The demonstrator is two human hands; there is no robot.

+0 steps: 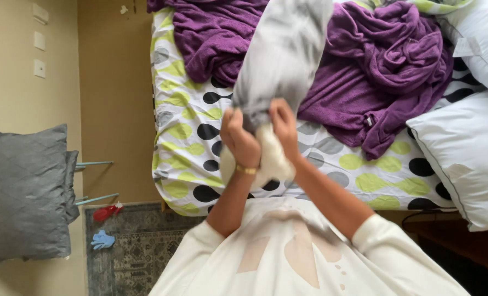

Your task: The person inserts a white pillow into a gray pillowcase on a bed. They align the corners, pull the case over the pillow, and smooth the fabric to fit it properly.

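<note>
Both hands are raised in front of me over the bed, gripping the open end of a grey pillowcase [282, 55] that stretches away from me. A white pillow [271, 161] sticks out of that end, just below my fingers. My left hand [238, 137], with a gold bracelet at the wrist, pinches the left edge of the grey fabric. On the right edge, my right hand [285, 127] clutches the fabric against the pillow. White sleeves are pushed up my forearms.
The bed has a white sheet [189, 137] with black, grey and green dots. A crumpled purple blanket [381, 66] lies on it, with white pillows [463, 159] at the right. Grey cushions [24, 192] stand at the left, above a patterned rug [129, 246] with small red and blue items.
</note>
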